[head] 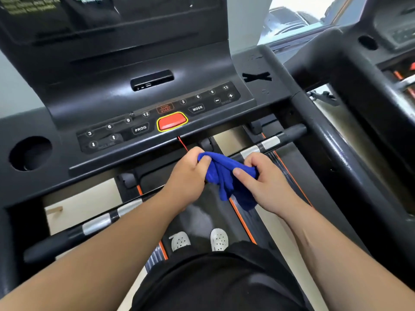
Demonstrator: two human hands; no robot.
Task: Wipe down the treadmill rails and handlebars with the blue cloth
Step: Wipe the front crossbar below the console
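A bunched blue cloth (224, 173) hangs in mid-air just below the treadmill console, above the belt. My left hand (188, 173) grips its left end and my right hand (262, 178) pinches its right end, thumb on top. The left handlebar (89, 227), black with silver sensor bands, runs low at the left under my forearm. Behind my right hand lies the right handlebar (274, 142), also black with silver bands. The black right side rail (341, 153) slopes down the right side. Neither hand touches a bar or rail.
The console panel (157, 122) carries a red stop button (171, 121), PROG and MODE keys, and a red safety cord. A round cup holder (30, 153) sits at the left. My white shoes (199, 240) stand on the belt. Another treadmill (381, 52) stands at the right.
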